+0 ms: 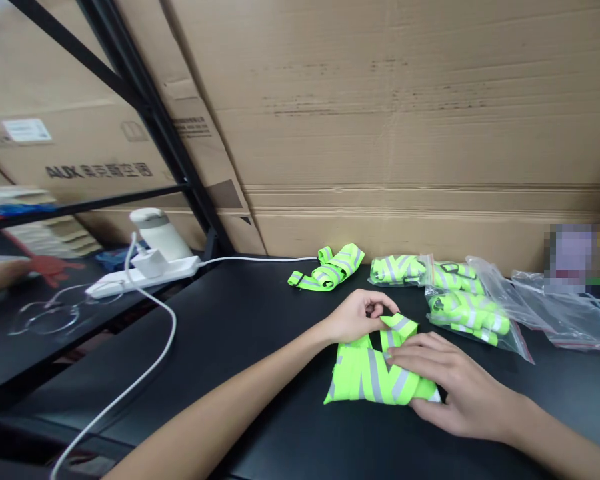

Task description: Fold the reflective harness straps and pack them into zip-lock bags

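Note:
A neon-green reflective strap vest (367, 373), folded flat with grey stripes, lies on the black table (250, 333) in front of me. My left hand (357, 315) pinches the folded top end of the strap at its upper edge. My right hand (447, 383) lies flat on the bundle's right side, fingers spread, pressing it down. A second loose neon strap (330, 268) rests farther back on the table, apart from both hands.
Two clear zip bags with folded neon straps (460, 300) lie to the right, empty bags (560, 307) beyond. A white power strip (145, 275) with charger and cable sits at the left. Cardboard boxes (405, 133) wall the back. Another person's hand (0, 275) shows far left.

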